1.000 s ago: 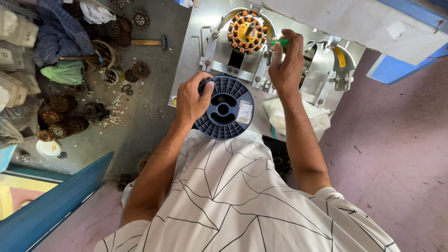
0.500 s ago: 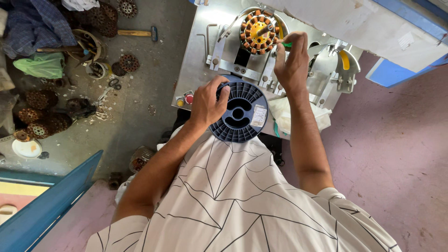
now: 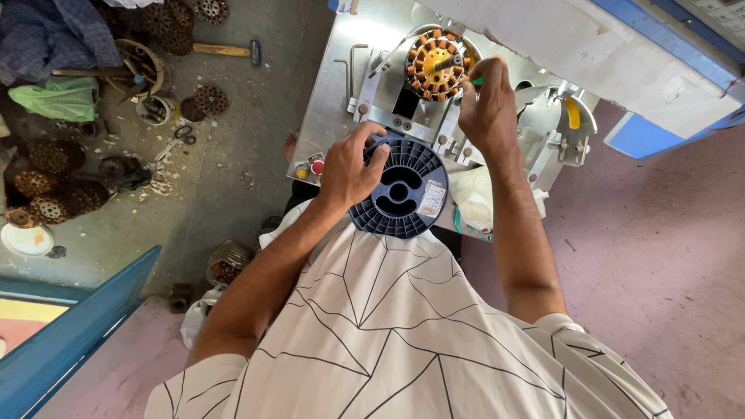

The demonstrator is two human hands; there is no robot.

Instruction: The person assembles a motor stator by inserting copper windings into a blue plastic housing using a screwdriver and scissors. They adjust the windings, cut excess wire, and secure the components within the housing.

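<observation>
L hand (image 3: 347, 167) grip spread over near-left rim of dark spool (image 3: 402, 190). R hand (image 3: 485, 109) grip pinching green tool (image 3: 476, 81), just right of far stator (image 3: 434, 64).

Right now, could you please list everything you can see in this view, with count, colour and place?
Round ribbed plastic spool: one, dark blue, at the machine's near edge.
Copper-wound round stator: one, orange and copper, mounted on the machine.
Grey metal winding machine: one, top centre.
Red round button: one, on the machine's left corner.
Wooden-handled hammer: one, on the floor, top left.
Rusty wound coils: several, brown, on the floor at left.
Green plastic bag: one, far left.
Left hand: grip resting on the spool.
Right hand: at the stator, holding something green, mostly hidden.
</observation>
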